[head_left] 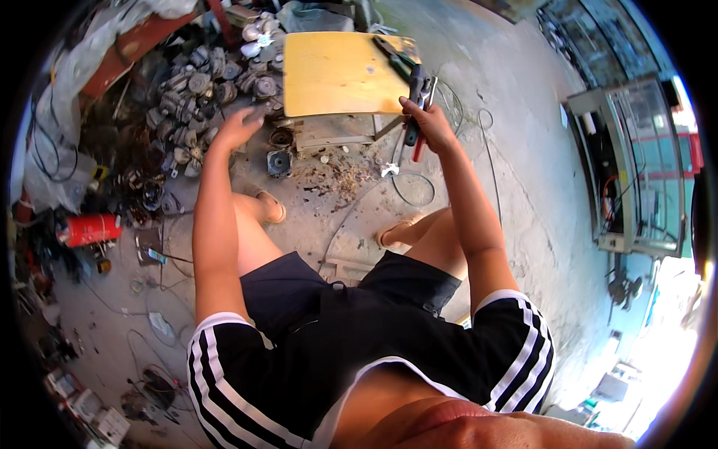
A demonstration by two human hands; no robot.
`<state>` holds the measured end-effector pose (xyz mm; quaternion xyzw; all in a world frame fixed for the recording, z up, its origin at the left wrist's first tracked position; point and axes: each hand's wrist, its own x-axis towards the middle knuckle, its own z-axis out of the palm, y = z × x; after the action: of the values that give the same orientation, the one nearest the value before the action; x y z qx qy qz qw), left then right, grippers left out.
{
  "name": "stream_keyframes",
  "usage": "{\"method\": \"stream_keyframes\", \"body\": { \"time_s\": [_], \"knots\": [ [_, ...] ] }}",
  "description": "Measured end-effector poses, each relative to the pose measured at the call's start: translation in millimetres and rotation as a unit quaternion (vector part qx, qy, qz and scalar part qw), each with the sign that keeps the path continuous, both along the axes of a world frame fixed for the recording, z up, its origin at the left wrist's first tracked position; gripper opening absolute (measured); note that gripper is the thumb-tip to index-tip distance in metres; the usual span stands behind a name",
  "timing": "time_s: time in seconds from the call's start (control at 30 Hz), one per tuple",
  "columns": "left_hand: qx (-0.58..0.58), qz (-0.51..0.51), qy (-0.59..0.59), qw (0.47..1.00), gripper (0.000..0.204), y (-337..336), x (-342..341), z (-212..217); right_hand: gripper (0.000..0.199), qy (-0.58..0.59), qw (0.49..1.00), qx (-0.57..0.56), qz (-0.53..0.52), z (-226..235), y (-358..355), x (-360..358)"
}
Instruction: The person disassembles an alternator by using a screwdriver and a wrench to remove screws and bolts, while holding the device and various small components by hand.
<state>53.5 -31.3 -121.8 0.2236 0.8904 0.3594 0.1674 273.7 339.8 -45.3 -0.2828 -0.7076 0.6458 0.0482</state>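
My right hand (pixel 432 126) is closed around a small bunch of hand tools beside the right front corner of a yellow-topped low table (pixel 329 75). In the bunch I make out a dark-handled tool (pixel 412 133) and a red handle (pixel 419 148); their exact kinds are partly hidden by my fingers. Pliers with dark green handles (pixel 398 61) lie on the tabletop's right side. Off the table's left front corner, my left hand (pixel 238 129) hangs in the air with its fingers stretched out, holding nothing, near a heap of small motors (pixel 198 84).
Grimy metal parts (pixel 280 162) and brown debris (pixel 340 176) lie on the floor before the table. A thin cable (pixel 419 203) loops between my feet and the table. At left lies a red cylinder (pixel 90 230); a glass-sided cabinet (pixel 636 165) stands at right.
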Motion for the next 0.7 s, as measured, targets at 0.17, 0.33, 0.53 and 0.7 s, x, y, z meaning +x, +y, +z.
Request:
{"method": "stream_keyframes", "body": {
  "time_s": [0.17,0.33,0.53,0.7],
  "knots": [
    [0.149,0.138,0.106,0.973,0.060,1.3,-47.0,-1.3,0.038,-0.069,0.960,0.252,0.098,-10.3,17.4,-88.9],
    [0.243,0.253,0.187,0.918,0.054,-60.7,-83.9,-26.2,0.047,-0.105,0.870,0.468,0.118,-21.5,17.9,-166.3],
    [0.283,0.339,0.126,0.888,0.042,-71.1,-70.1,10.0,0.058,-0.138,0.790,0.594,0.067,-23.6,6.6,-185.8],
    [0.192,0.390,0.114,0.893,0.045,-69.3,-52.6,38.2,0.066,-0.099,0.753,0.651,0.026,-29.9,11.5,-173.5]
  ]
}}
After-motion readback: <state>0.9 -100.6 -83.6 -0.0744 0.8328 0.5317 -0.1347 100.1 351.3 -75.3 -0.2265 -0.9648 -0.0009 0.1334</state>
